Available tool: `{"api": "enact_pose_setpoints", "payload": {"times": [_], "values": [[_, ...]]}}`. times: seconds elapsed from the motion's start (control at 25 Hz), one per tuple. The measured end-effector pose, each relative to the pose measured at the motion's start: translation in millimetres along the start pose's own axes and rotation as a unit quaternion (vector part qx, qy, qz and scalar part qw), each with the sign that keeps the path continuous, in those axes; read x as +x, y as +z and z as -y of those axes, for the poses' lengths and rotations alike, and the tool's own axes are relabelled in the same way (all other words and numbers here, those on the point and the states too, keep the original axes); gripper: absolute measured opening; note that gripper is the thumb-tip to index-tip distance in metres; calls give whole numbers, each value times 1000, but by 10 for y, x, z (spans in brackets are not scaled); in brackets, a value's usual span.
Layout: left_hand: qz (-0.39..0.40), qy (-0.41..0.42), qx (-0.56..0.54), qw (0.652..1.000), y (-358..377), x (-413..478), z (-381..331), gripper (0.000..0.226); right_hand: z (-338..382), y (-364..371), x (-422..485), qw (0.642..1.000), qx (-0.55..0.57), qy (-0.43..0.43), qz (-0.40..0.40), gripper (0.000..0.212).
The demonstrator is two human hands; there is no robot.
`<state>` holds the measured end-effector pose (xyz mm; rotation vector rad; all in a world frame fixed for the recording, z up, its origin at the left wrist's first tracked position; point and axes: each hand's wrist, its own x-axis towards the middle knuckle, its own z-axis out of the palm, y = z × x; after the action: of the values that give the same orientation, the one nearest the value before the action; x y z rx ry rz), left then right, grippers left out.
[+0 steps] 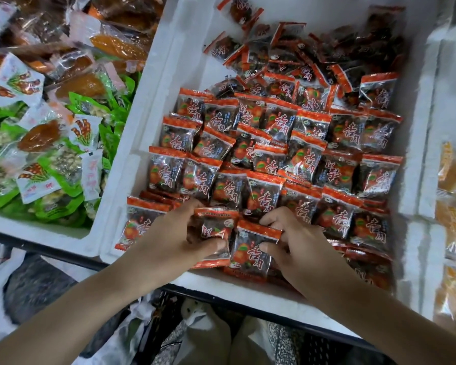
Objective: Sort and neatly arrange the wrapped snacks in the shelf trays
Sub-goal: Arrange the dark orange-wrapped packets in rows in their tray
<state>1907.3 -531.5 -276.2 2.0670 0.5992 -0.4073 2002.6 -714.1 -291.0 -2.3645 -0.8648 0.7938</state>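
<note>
Left hand (178, 234) grips red packet (214, 227) — right hand (300, 242) pinches neighbour packet (249, 250), both at front of white tray (156, 96).

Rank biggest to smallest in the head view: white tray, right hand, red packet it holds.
1. white tray
2. right hand
3. red packet
The hand sits nearer the camera, so the last two are unsure.

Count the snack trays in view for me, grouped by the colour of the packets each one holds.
Tray of red packets: 1
Tray of mixed green, white and clear packets: 1
Tray of yellow-orange packets, cut off by the frame edge: 1
Total: 3 trays
</note>
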Motion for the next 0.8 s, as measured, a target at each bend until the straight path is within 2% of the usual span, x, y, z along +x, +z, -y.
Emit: {"api": "enact_pose_setpoints", "payload": {"times": [0.08, 0.16, 0.28, 0.36, 0.44, 0.52, 0.6, 0.68, 0.76, 0.8], "values": [[-2, -4, -17, 1000, 2, -4, 18, 37, -15, 24, 14, 994, -94, -45, -17, 30], [-3, -11, -49, 999, -11, -12, 8, 33, -21, 19, 36, 991, -107, -76, -34, 37], [35, 21, -12, 999, -85, -19, -47, 23, 85, -48, 52, 995, 27, -96, -26, 53], [61, 38, 20, 997, -164, -10, -96, 25, 170, -77, 73, 990, 66, -126, -5, 56], [69, 44, 23, 996, -245, 4, -152, 26, 212, -60, 108, 987, 66, -147, -1, 42], [47, 46, 7, 998, -313, 20, -194, 28, 220, -51, 134, 988, 106, -116, 0, 26], [13, 33, -51, 998, -380, 33, -205, 31, 228, -59, 134, 987, 130, -85, 34, 15], [11, 42, -63, 997, -419, 43, -206, 24, 238, -71, 114, 985, 143, -74, 58, 23], [45, 60, -39, 996, -409, 51, -209, 19, 259, -98, 121, 982, 170, -71, 40, 39], [62, 62, -31, 996, -386, 55, -203, 19, 256, -89, 135, 983, 166, -78, 29, 38]]}}
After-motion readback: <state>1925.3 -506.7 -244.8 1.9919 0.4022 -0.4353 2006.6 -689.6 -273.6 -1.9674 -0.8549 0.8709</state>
